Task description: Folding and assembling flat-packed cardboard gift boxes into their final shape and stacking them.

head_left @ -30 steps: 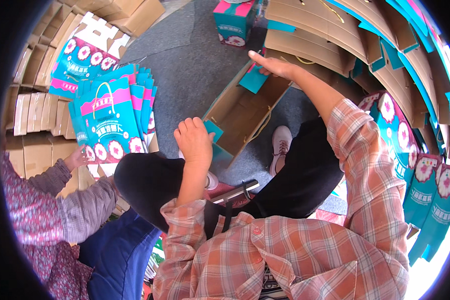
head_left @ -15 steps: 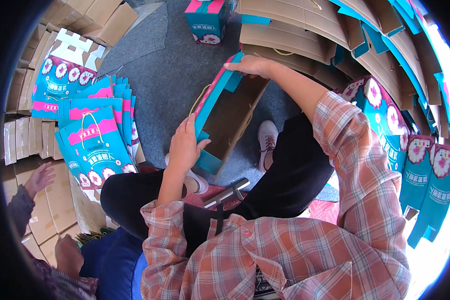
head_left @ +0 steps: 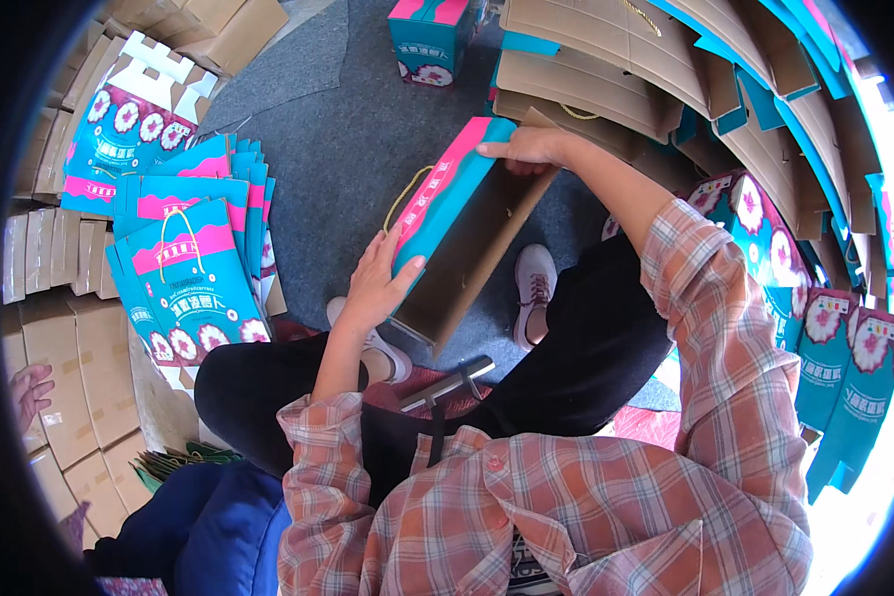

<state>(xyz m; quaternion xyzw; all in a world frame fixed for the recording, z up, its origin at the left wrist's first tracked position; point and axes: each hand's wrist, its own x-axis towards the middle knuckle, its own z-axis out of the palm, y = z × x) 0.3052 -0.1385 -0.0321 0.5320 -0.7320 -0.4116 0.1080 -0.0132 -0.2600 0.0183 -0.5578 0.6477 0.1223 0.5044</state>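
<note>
A cardboard gift box (head_left: 487,268), brown inside with a teal and pink side, is held tilted above the floor between my knees. Its long opening faces me, and a yellow cord handle (head_left: 404,199) stands out on its left side. My left hand (head_left: 375,283) holds the near left corner, thumb on the teal strip and fingers along the pink edge. At the far end my right hand (head_left: 531,151) pinches the teal strip, thumb on top and fingers tucked inside the opening, partly hidden.
Flat printed bags or boxes (head_left: 189,263) are stacked to my left before brown cartons (head_left: 65,363). Unfolded cardboard boxes (head_left: 586,89) pile up at the right. A finished-looking teal box (head_left: 427,45) stands ahead. Another person's hand (head_left: 32,392) shows at the left rim.
The teal strip has folded over toward the opening, so the pink and teal side shows wider. The end flaps are now hidden. The other person's hands have moved away to the left.
</note>
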